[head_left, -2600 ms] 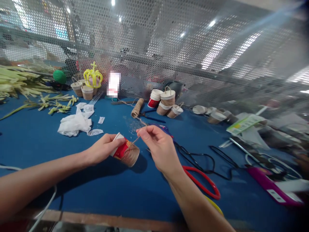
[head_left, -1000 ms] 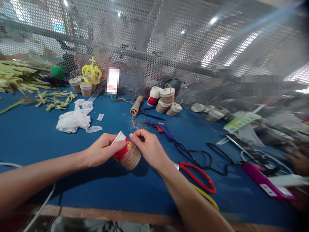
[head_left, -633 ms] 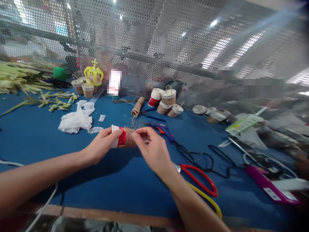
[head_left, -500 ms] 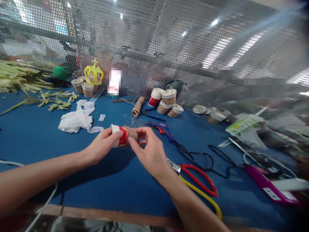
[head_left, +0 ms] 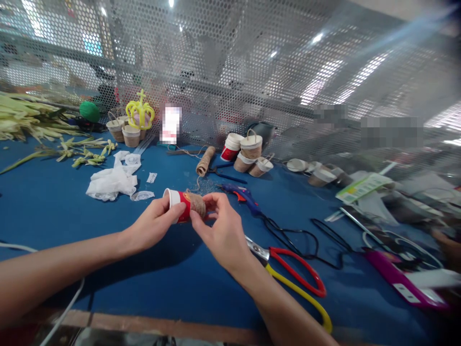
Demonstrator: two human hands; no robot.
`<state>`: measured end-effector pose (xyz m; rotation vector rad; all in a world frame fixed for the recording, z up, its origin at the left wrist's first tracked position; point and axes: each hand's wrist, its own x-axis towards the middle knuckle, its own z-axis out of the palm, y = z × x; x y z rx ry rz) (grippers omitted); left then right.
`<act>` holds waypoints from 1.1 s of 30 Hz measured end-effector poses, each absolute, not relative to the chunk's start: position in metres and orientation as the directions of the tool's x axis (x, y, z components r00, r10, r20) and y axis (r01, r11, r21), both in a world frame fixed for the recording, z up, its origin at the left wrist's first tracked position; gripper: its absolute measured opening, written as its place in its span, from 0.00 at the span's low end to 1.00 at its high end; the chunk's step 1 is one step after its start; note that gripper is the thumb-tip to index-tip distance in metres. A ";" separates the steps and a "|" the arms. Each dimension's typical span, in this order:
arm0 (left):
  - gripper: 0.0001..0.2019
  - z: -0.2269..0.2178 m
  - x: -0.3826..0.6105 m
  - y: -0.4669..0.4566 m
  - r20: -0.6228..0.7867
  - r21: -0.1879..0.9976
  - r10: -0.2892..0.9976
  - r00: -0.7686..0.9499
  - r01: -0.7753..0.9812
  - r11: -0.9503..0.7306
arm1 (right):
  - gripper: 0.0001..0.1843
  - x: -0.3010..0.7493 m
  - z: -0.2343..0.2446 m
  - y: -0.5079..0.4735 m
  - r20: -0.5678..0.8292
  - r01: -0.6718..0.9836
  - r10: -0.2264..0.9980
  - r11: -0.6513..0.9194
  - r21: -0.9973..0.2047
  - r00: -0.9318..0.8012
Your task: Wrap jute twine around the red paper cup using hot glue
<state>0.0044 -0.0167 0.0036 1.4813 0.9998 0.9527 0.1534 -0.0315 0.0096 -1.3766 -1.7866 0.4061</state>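
Note:
A small red and white paper cup (head_left: pixel 181 205), partly wrapped in brown twine, lies on its side in the air above the blue table (head_left: pixel 43 211). My left hand (head_left: pixel 153 226) grips its rim end. My right hand (head_left: pixel 219 230) pinches the twine-wrapped base end, fingers closed on the cup and the twine. A thin strand of twine runs from the cup back to a twine spool (head_left: pixel 204 161) lying further back on the table.
A blue glue gun (head_left: pixel 243 196) and red and yellow scissors (head_left: pixel 295 278) lie right of my hands. Several twine-wrapped cups (head_left: pixel 250 154) stand near the mesh wall. White crumpled plastic (head_left: pixel 111 181), green leaves (head_left: pixel 32 125), a yellow crown (head_left: pixel 139 113), black cables (head_left: pixel 306 238) and a pink tool (head_left: pixel 399 278) surround them.
The cup has turned from tilted base-down to lying sideways and risen a little. My right hand, earlier pulling the twine taut above the cup, now pinches the cup's wrapped end.

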 end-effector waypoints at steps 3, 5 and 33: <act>0.17 0.004 0.004 -0.017 0.057 0.988 0.944 0.324 0.116 -0.100 | 0.13 0.153 0.010 -0.031 0.412 0.649 0.909 0.347 -0.677 -0.057; 0.17 0.003 0.004 -0.017 0.060 0.988 0.945 0.323 0.119 -0.103 | 0.13 0.153 0.009 -0.031 0.415 0.653 0.908 0.347 -0.673 -0.056; 0.18 -0.001 0.002 -0.018 0.151 0.974 0.920 0.361 0.104 -0.201 | 0.14 0.152 0.011 -0.035 0.417 0.636 0.908 0.346 -0.690 -0.041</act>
